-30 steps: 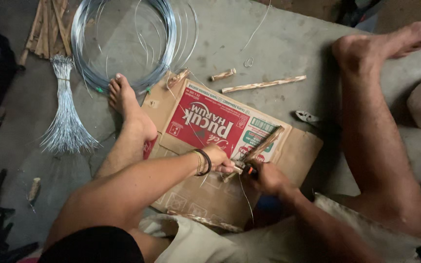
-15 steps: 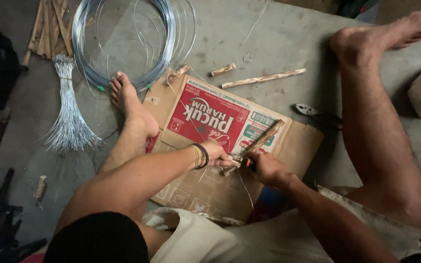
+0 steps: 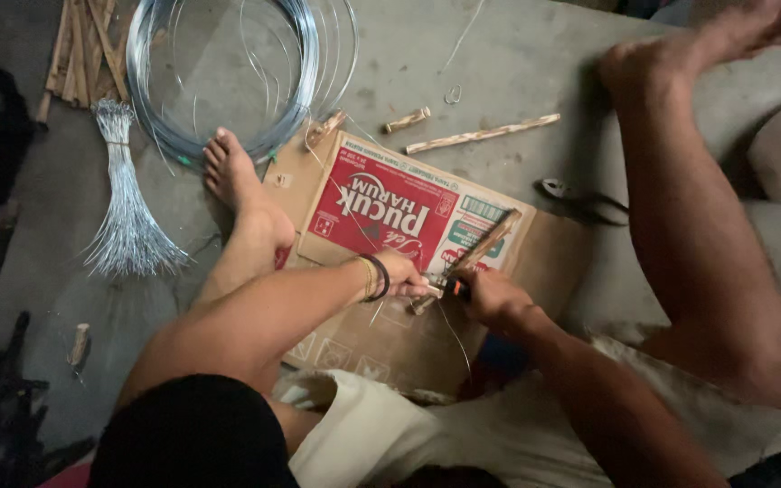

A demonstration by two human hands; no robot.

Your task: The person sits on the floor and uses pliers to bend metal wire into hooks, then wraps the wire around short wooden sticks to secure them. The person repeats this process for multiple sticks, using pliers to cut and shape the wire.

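gripping a wooden stick [image 3: 483, 242] in both hands' grip, left hand [image 3: 404, 271] and right hand [image 3: 490, 298], over a flattened red-labelled carton [image 3: 381, 212].

Two hands [image 3: 449, 287], one wire coil [image 3: 228, 81]

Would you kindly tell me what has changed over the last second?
Very little: the left hand and right hand keep their grip on the wooden stick over the flattened cardboard box, with only slight shifts. The wire coil, wire bundle and loose sticks stayed put.
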